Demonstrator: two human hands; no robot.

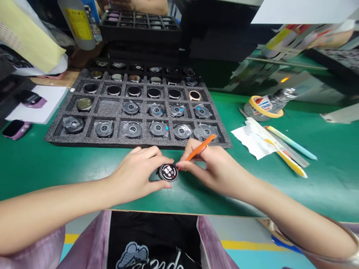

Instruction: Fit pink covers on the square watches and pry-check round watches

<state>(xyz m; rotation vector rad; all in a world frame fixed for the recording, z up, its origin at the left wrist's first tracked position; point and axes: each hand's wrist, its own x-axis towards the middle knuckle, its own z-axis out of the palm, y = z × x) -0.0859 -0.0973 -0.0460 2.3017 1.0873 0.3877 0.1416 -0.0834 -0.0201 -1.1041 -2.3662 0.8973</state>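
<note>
Near the front edge of the green table lies a round smartwatch (168,172) without a strap, its dark face lit with white and red digits. My left hand (140,168) grips the watch by its rim, thumb below and fingers above. In my right hand (209,162) is a thin orange stick-like tool (201,147), held like a pen. The tool's lower tip meets or nearly meets the right side of the watch; contact cannot be made out exactly. Just beyond both hands sits a grey foam tray (134,145) with round watch bodies in its compartments, several wrapped in clear film.
Two purple-strapped watches (16,129) lie at the left, one on a white box (42,112). To the right are a clear bottle with a yellow tape roll (265,107), white paper (249,140) and pens (291,142). A yellow-labelled bottle (78,26) stands at the back left.
</note>
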